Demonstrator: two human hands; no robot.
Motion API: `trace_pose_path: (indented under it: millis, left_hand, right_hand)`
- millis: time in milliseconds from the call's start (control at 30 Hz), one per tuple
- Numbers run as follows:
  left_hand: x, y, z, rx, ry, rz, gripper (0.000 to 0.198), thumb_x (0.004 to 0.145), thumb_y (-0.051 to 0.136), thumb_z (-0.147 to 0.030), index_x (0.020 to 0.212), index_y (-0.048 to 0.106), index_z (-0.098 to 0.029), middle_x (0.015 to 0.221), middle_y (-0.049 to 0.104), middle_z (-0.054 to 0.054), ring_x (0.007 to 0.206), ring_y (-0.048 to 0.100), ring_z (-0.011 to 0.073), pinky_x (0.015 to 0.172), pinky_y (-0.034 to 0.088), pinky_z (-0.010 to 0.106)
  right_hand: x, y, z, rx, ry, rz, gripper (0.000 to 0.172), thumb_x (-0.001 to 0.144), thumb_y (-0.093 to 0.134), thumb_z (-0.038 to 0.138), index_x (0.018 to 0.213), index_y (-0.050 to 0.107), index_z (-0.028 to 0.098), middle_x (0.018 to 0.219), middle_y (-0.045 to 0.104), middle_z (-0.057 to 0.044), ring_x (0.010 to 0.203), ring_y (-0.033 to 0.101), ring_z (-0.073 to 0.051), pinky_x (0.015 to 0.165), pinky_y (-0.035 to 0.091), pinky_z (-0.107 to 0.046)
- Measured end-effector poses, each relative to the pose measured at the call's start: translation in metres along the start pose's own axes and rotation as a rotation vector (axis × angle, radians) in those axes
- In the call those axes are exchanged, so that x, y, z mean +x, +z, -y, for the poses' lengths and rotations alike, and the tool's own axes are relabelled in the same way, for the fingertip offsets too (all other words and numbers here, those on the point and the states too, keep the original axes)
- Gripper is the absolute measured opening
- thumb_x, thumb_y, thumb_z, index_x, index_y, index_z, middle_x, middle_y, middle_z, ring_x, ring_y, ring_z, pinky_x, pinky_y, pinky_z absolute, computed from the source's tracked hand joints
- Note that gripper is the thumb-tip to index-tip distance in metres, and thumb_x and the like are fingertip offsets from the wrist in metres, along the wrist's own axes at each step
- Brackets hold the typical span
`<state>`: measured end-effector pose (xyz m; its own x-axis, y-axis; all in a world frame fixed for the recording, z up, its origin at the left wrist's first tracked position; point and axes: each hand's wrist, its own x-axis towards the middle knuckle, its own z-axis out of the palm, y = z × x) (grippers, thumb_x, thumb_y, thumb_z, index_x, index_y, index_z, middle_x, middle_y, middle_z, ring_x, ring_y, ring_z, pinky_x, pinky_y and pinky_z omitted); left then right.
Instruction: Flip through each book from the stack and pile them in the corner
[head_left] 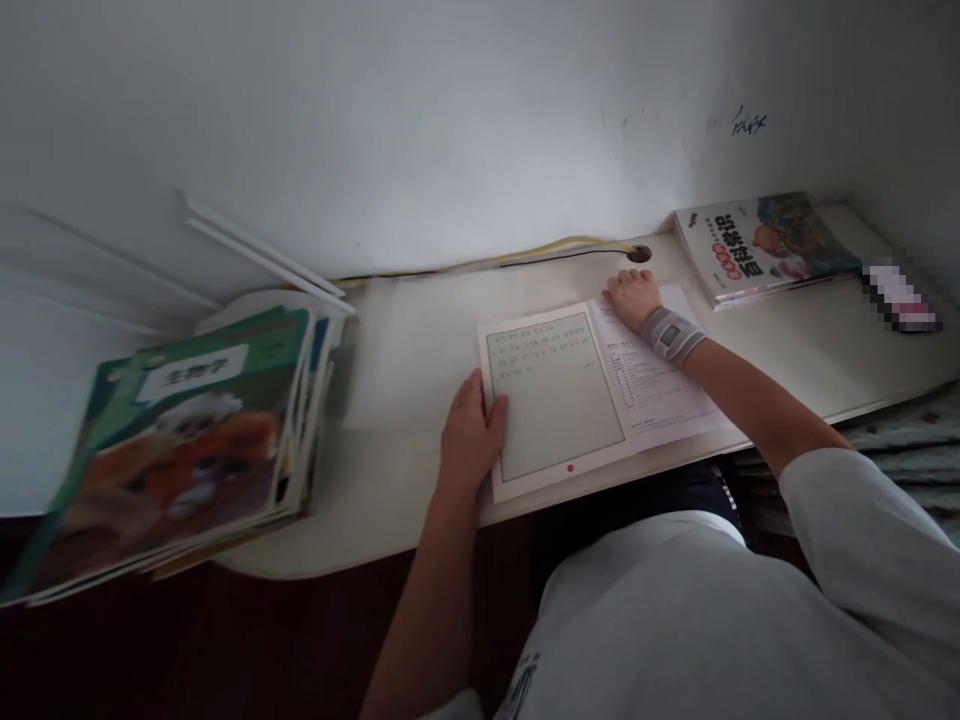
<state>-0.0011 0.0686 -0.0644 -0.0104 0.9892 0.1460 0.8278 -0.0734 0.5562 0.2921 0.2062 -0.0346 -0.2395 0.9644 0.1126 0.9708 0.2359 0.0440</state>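
Pale desk surface (420, 350) had an open workbook (555, 400) lying lengthwise along its front edge, left hand (471, 432) on its left end, couldn't tell if pinching, right hand (634, 302) relaxed and released on the other end.

Booklet page (555, 395) pale green; dot (570, 468) red; wrist brace (671, 335) grey.

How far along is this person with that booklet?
Done so far: the booklet lies open on the desk. In hand: the left hand rests on its edge, the right hand on the facing page. Left: the stack of books sits apart; how much remains, I can't tell.
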Motion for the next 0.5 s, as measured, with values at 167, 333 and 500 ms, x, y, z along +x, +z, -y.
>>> trace_pose_path:
  millis: [167, 333, 500]
  left_hand:
    - [-0.001, 0.0, 0.001, -0.009, 0.009, -0.008, 0.061, 0.089, 0.042, -0.044, 0.141, 0.039, -0.012, 0.143, 0.046, 0.018, 0.132, 0.043, 0.0308, 0.111, 0.033, 0.05]
    - [-0.002, 0.0, 0.001, -0.014, 0.015, -0.017, 0.059, 0.088, 0.044, -0.043, 0.14, 0.041, -0.015, 0.142, 0.047, 0.017, 0.132, 0.043, 0.0307, 0.11, 0.033, 0.051]
    - [-0.002, -0.002, -0.003, -0.011, -0.008, 0.002, 0.056, 0.089, 0.042, -0.042, 0.139, 0.042, -0.016, 0.14, 0.049, 0.015, 0.13, 0.045, 0.0302, 0.109, 0.036, 0.05]
  right_hand:
    - [-0.001, -0.012, -0.004, 0.011, -0.005, -0.02, 0.038, 0.097, 0.035, 0.03, 0.116, 0.059, 0.007, 0.12, 0.058, -0.021, 0.114, 0.049, -0.03, 0.095, 0.033, -0.046]
    - [-0.06, -0.05, 0.029, 0.081, -0.247, -0.064, 0.048, 0.095, 0.039, 0.044, 0.128, 0.051, 0.012, 0.139, 0.046, -0.018, 0.128, 0.039, -0.03, 0.108, 0.022, -0.054]
    - [-0.144, -0.06, 0.055, 0.012, -0.403, 0.172, 0.037, 0.089, 0.047, 0.033, 0.123, 0.059, 0.026, 0.145, 0.043, -0.008, 0.136, 0.032, -0.033, 0.108, 0.027, -0.058]
